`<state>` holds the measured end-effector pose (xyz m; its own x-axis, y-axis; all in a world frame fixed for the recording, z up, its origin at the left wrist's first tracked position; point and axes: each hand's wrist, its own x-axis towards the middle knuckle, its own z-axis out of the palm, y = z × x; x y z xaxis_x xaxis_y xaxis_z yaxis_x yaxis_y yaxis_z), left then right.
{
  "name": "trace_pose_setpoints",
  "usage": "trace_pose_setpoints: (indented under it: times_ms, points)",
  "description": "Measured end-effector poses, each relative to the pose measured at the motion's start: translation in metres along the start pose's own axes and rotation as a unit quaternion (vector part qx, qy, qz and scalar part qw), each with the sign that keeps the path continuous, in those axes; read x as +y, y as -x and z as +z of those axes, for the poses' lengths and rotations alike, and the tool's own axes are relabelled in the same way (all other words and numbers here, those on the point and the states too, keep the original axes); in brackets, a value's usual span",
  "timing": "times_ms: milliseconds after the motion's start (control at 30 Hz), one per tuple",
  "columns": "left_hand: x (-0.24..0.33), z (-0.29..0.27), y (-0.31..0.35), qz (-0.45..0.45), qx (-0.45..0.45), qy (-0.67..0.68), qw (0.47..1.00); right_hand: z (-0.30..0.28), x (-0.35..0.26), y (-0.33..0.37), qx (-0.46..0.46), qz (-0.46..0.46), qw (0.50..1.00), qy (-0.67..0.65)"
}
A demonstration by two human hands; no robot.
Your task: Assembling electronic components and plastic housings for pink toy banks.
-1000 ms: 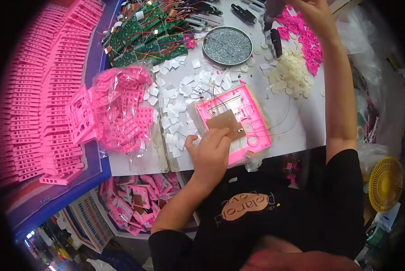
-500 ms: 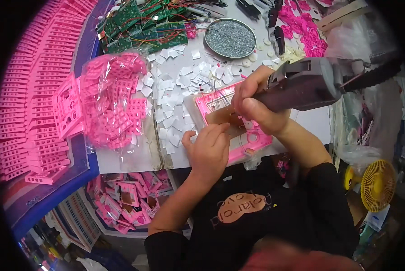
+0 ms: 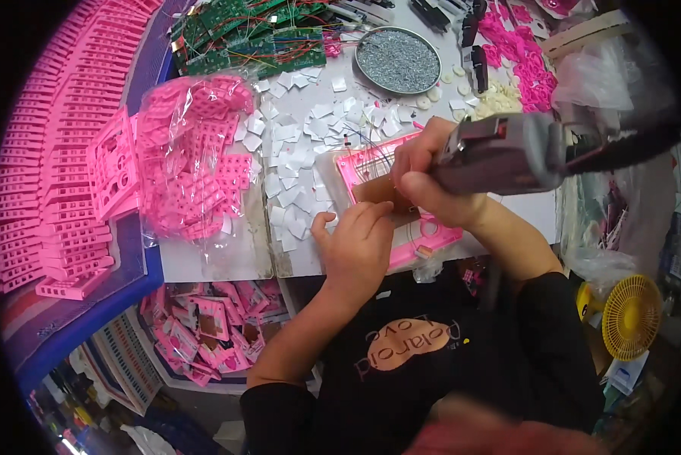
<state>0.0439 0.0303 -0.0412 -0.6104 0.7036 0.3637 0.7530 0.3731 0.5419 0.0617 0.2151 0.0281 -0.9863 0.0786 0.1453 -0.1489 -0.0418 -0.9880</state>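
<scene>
My right hand [image 3: 440, 178] is wrapped round a dark electric screwdriver [image 3: 500, 155]. Its tip end is hidden behind the fingers, over a pink plastic casing [image 3: 402, 256] that lies on the table. A brown board [image 3: 377, 192] sits in the casing, with thin wires near it. At the board's near side, my left hand [image 3: 358, 246] bears down with its forefinger and thumb closed at the edge, while the little finger sticks out to the left.
White paper squares [image 3: 298, 163] lie scattered left of the casing. Beyond are a round tin of screws [image 3: 398, 61] and green circuit boards [image 3: 257, 51]. A bag of pink parts [image 3: 192, 163] and stacked pink casings [image 3: 71, 152] stand left. A yellow fan [image 3: 632, 317] is at right.
The screwdriver's body has dropped slightly and swung a little left in my right hand. My left hand stays on the board. The whole view has shifted slightly.
</scene>
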Motion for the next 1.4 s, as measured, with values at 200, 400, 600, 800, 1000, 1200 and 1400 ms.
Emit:
trace_pose_setpoints:
  times_ms: [200, 400, 600, 800, 1000, 1200, 1400]
  points:
    - [0.003, -0.001, -0.004, -0.004, 0.014, 0.037, 0.999, -0.002, 0.000, 0.005, 0.019, -0.064, 0.996, 0.055]
    - [0.000, -0.012, 0.001, -0.047, 0.051, 0.175, 0.982, 0.008, -0.045, 0.010, 0.021, -0.108, 0.973, -0.204]
    - [0.008, -0.014, -0.002, -0.027, 0.058, 0.204, 0.977, 0.011, -0.050, 0.024, 0.019, -0.081, 0.975, -0.208]
    - [0.008, -0.013, 0.003, 0.028, 0.095, 0.132, 0.986, 0.015, -0.047, 0.027, 0.012, -0.079, 0.970, -0.231]
    - [-0.014, -0.038, 0.007, 0.020, 0.077, 0.043, 0.996, 0.014, -0.026, 0.038, 0.026, -0.067, 0.988, -0.134]
    - [-0.019, -0.044, 0.015, -0.007, 0.067, 0.121, 0.990, 0.020, -0.013, 0.035, -0.018, -0.039, 0.994, -0.102]
    - [-0.006, -0.043, 0.011, -0.027, 0.048, 0.071, 0.996, 0.023, -0.006, 0.026, -0.065, -0.132, 0.989, -0.006]
